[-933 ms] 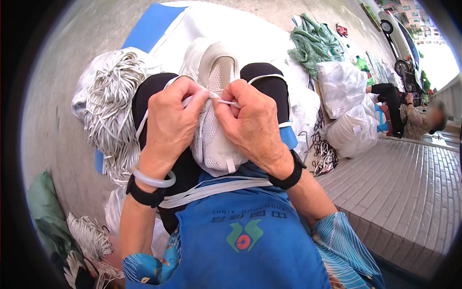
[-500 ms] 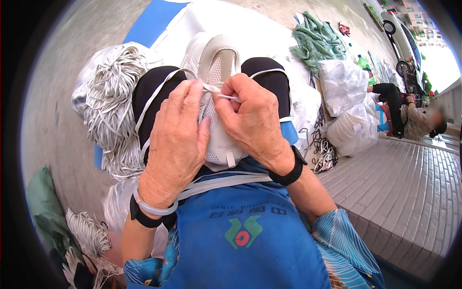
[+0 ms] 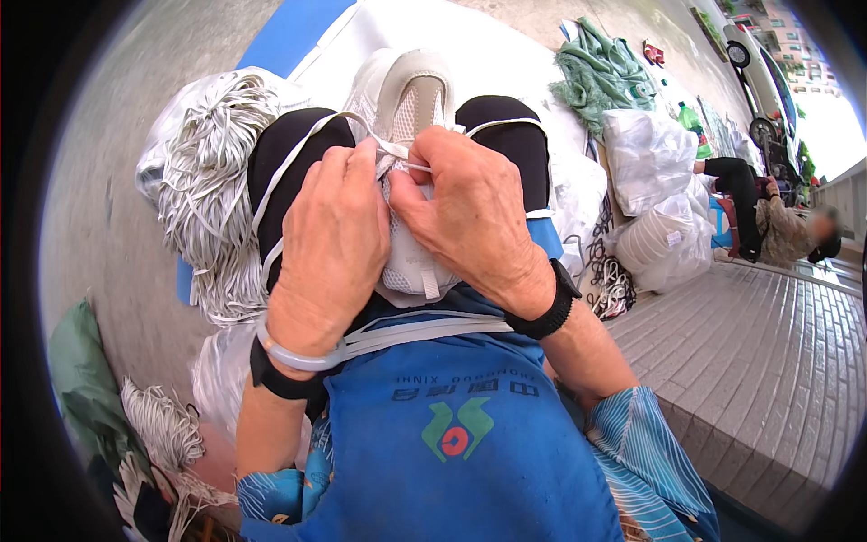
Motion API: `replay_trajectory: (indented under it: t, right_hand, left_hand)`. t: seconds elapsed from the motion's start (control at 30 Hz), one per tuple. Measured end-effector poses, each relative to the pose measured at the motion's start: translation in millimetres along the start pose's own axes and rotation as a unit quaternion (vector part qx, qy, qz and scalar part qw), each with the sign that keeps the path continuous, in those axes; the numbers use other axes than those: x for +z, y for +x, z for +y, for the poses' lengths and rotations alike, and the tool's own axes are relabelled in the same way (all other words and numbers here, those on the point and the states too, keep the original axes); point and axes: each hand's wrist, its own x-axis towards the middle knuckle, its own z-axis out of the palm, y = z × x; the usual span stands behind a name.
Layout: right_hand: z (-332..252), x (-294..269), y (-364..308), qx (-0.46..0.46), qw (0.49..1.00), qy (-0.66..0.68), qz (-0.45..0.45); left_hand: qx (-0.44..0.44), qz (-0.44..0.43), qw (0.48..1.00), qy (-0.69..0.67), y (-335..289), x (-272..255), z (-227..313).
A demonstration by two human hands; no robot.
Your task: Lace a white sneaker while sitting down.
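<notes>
A white mesh sneaker [image 3: 412, 269] lies between the black-clad knees [image 3: 275, 144], its tabbed end near the far edge of the blue apron [image 3: 379, 452]. Over it, the right hand [image 3: 470, 212] pinches a white shoelace [image 3: 393, 148] between thumb and forefinger; the left hand [image 3: 334, 226] is just beside, fingers bent by the lace, though I cannot tell whether they grip it.

Pretty bright sky [image 3: 835, 125] plus buildings [image 3: 799, 41] at 2 o'clock, concrete ground [image 3: 149, 104] at 10, grey tiled paving [image 3: 741, 379] around 4.
</notes>
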Motion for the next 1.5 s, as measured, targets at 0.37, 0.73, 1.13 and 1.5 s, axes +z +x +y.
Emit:
replay_trajectory:
  t: [0.37,0.73,1.13,1.5]
  right_hand:
    - [-3.3,3.5,-10.0,-0.022,0.999,-0.046,0.011]
    - [-2.9,3.5,-2.2,-0.013,0.996,-0.085,-0.032]
    - [-1.7,11.5,-9.6,-0.031,0.997,-0.072,0.028]
    - [-7.8,3.5,-9.9,-0.082,0.989,-0.126,-0.004]
  left_hand:
    - [0.073,-0.06,0.98,-0.174,8.6,-9.8,-24.3]
    - [0.039,-0.018,0.997,-0.068,11.9,1.0,-18.0]
    - [0.087,-0.056,0.98,-0.172,19.3,-6.2,-35.8]
    - [0.032,-0.127,0.962,-0.24,24.9,-17.3,-39.6]
